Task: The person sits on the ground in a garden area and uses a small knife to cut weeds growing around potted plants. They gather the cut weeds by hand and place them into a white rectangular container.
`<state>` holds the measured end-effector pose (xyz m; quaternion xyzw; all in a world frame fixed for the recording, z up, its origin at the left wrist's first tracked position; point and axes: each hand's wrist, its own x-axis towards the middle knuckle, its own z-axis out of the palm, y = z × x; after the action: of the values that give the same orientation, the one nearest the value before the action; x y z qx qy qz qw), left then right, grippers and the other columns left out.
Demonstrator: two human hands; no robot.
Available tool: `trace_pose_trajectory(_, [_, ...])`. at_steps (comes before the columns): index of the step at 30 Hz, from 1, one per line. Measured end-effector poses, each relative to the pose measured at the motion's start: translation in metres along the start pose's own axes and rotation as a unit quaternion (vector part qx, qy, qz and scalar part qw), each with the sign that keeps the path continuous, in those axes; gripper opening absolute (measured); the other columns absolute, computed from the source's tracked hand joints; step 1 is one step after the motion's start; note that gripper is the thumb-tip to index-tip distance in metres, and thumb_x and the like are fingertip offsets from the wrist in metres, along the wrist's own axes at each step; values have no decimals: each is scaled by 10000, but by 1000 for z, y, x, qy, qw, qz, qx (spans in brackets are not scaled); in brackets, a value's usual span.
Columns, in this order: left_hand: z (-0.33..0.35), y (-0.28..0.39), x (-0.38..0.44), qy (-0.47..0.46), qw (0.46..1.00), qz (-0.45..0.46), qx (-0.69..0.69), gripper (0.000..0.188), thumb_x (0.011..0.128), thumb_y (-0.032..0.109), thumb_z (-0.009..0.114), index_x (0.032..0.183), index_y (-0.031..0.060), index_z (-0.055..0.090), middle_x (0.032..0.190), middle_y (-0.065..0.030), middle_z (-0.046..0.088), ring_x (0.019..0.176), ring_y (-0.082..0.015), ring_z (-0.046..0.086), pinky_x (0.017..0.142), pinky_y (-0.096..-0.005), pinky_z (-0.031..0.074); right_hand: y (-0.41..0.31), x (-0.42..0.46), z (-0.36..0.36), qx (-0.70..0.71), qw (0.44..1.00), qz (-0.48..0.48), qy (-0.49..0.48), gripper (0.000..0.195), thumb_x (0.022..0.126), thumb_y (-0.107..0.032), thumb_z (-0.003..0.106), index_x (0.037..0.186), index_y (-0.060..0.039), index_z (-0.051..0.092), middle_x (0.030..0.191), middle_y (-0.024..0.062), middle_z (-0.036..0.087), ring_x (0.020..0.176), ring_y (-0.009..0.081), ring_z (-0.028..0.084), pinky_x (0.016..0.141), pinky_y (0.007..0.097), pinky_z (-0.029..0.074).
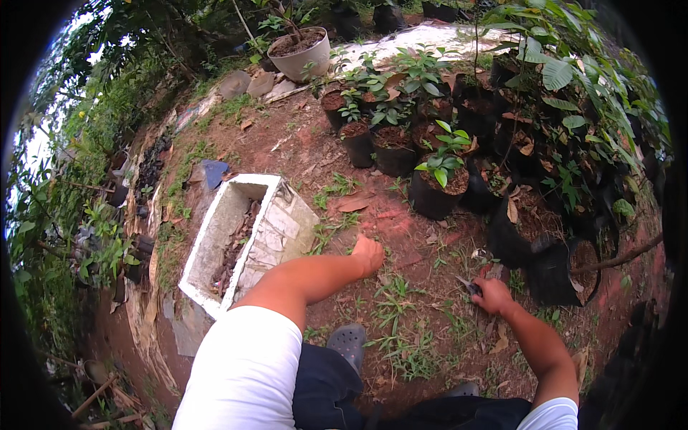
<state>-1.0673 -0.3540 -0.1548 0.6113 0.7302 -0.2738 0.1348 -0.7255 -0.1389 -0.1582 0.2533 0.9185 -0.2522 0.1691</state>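
My left hand [368,256] is stretched out over the reddish soil, right of a white foam box [248,274]. Its fingers curl downward, and whether they pinch anything is hidden. In my right hand [492,295] is a small hand tool [472,287] with a dark handle and a pointed metal tip aimed left. The fingers cover most of it, so its exact kind cannot be told. Green grass tufts [400,303] grow from the ground between the two hands. Dry leaves and plant litter [244,231] lie inside the foam box, which rests tilted.
Black grow bags with leafy seedlings [436,191] crowd the upper right. A fallen grow bag [559,274] lies right of my right hand, near a thin branch [626,257]. A white pot [303,59] stands at the back. My grey clog [348,344] is below.
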Motion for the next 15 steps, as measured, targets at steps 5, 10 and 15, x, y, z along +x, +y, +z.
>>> trace_pose_trajectory(5, [7, -10, 3, 24, 997, 45, -57, 254, 960, 213, 564, 983, 112, 795, 999, -122, 781, 917, -296, 761, 748, -449, 572, 1, 6, -1, -17, 1000, -4, -17, 431, 852, -280, 777, 1223, -95, 659, 984, 203, 734, 969, 420, 694, 885, 516, 542])
trace_pose_trajectory(10, [-13, -6, -26, 8, 993, 35, -116, 233, 905, 185, 584, 886, 69, 785, 894, -158, 773, 839, -344, 766, 714, -461, 608, -2, 7, -2, -9, 1000, 6, -26, 446, 859, -267, 770, 1255, -97, 655, 1008, 212, 733, 1010, 424, 692, 910, 517, 542])
trace_pose_trajectory(15, [-34, 72, -66, 3, 958, 249, -140, 192, 858, 184, 623, 922, 34, 725, 875, -174, 759, 851, -350, 751, 752, -484, 580, 8, 11, 2, 8, 1000, 8, -20, 467, 848, -259, 771, 1267, -91, 655, 996, 213, 730, 1010, 429, 686, 913, 514, 540])
